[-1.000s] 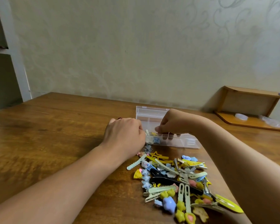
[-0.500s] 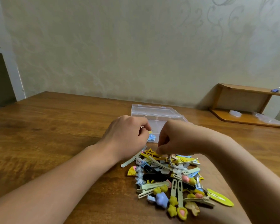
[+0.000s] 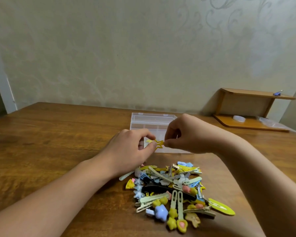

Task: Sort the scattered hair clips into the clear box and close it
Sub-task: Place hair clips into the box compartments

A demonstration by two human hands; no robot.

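Note:
A yellow star-shaped hair clip (image 3: 159, 144) is held in the air between both hands, just above the near edge of the clear box (image 3: 150, 122). My left hand (image 3: 130, 149) pinches its left side and my right hand (image 3: 186, 135) pinches its right tip. The box stands open on the wooden table (image 3: 50, 142) behind the hands, with divided compartments; its front part is hidden by my hands. A pile of hair clips (image 3: 174, 190) in yellow, blue, cream and black lies on the table in front of the box.
A small wooden shelf (image 3: 249, 113) stands at the back right of the table against the wall, with a clear round thing on its lower board. A white door frame (image 3: 2, 93) rises at the far left.
Both hands have lifted from the pile to above the box's near edge. They now hold a yellow star clip between them. The view has shifted slightly.

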